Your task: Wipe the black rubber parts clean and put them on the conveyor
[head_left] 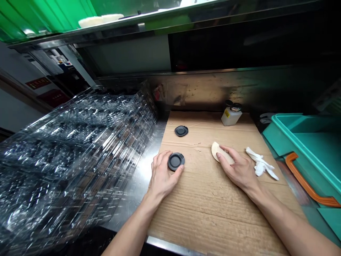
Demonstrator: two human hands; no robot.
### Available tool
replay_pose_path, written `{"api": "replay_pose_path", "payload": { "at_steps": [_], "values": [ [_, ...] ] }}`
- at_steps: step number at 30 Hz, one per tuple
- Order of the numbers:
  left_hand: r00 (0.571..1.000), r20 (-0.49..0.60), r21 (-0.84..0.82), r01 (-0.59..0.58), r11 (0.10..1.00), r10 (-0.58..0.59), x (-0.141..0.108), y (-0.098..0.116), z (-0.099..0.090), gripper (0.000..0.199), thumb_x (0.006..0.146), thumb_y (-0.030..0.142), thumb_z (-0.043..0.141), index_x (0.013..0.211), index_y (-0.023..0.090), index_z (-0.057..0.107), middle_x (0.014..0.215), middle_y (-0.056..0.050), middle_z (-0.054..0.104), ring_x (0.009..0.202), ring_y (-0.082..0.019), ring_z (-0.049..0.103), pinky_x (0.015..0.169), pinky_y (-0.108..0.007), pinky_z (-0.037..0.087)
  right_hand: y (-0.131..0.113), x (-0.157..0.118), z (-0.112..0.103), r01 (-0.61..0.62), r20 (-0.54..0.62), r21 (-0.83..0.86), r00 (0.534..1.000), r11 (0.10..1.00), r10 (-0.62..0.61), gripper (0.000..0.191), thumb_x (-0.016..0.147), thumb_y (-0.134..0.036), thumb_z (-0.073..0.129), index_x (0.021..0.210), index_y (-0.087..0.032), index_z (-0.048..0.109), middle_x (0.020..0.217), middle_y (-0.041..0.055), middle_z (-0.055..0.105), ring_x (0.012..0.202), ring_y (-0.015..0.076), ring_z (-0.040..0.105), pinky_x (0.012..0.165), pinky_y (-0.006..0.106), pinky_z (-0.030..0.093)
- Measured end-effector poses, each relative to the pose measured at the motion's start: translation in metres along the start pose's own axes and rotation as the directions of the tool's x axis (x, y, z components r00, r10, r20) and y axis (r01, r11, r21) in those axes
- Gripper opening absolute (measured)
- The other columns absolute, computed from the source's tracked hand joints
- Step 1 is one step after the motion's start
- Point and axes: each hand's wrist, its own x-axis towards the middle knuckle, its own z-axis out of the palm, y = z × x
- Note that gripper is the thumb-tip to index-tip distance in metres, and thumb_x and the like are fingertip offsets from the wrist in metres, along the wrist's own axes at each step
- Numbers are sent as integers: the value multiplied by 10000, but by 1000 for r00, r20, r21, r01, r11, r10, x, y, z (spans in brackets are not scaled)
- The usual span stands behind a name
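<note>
My left hand point(163, 174) grips a round black part point(176, 161) between thumb and fingers, at the left side of the cardboard sheet point(202, 199). A second black part point(181, 131) of similar shape lies on the cardboard farther back. In my right hand point(238, 167) is a cream-coloured round pad point(218, 152), pinched between thumb and fingers and held to the right of the black parts. A crumpled white cloth or glove point(261, 163) rests just right of my right hand.
Stacked clear plastic trays point(80, 142) fill the left side. A white bottle with a black top point(231, 114) stands at the cardboard's back. At right is a teal crate point(314, 153) with an orange handle point(309, 185). A metal shelf point(149, 26) crosses above.
</note>
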Motion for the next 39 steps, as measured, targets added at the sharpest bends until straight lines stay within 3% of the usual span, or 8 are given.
{"api": "replay_pose_path", "payload": {
  "at_steps": [5,11,18,24,28,32,36,39],
  "values": [
    [997,-72,-60,8,998,-12,1,-10,-1,202,863,329,597,1025,208,602,1063,-72,633,1050,-234,556,952,-404,432,1,1,1,9,50,40,999,999,-11,371,922,-408,500,1246,-246,581,1082,28,701,710,169,669,706,281,498],
    [996,-78,76,-40,996,46,3,-9,1,426,850,427,591,1202,189,558,1252,-109,548,1197,-279,485,1044,-459,371,-6,2,-4,47,29,-6,998,999,-47,377,939,-386,485,1273,-228,557,1123,59,670,964,211,624,840,298,465],
    [974,44,183,-228,956,223,7,-16,-1,398,761,498,674,1073,254,631,1284,-82,541,1198,-319,476,1039,-546,348,12,7,-55,-140,-37,-459,990,877,138,232,912,-318,516,1074,-216,648,1059,130,638,1021,302,545,833,402,414],
    [998,-42,-309,-54,950,44,-2,7,-9,235,764,449,682,834,261,558,1114,-71,642,1100,-295,580,1039,-540,382,24,37,-71,-129,-42,-272,992,954,123,250,975,-245,394,1112,-219,602,996,72,651,931,192,603,791,272,420],
    [963,181,-739,268,618,-200,4,73,7,344,754,457,706,761,239,440,1094,-77,684,1013,-263,652,914,-429,512,8,113,-83,-111,-72,-305,993,946,93,302,991,-286,357,1176,-186,575,1105,104,638,1026,199,584,861,266,404],
    [888,421,-843,458,281,-184,29,128,46,381,737,440,742,929,210,508,1015,-93,696,775,-220,686,533,-268,515,2,179,-85,-78,48,-356,994,931,102,269,939,-251,440,1059,-182,671,1048,122,679,977,221,625,797,261,427],
    [762,637,-769,620,-158,-113,45,133,81,462,815,515,640,1091,158,544,955,-123,688,661,-172,649,445,-219,427,6,201,-79,-38,185,-391,976,920,118,208,850,-200,547,938,-200,736,913,104,719,856,222,662,705,251,445],
    [703,711,-675,676,-297,-18,47,120,89,492,872,552,532,1119,129,581,937,-132,680,606,-152,609,435,-228,412,9,207,-81,-18,230,-405,965,914,121,226,831,-209,575,978,-232,745,951,80,727,872,209,662,713,240,448]
  ]
}}
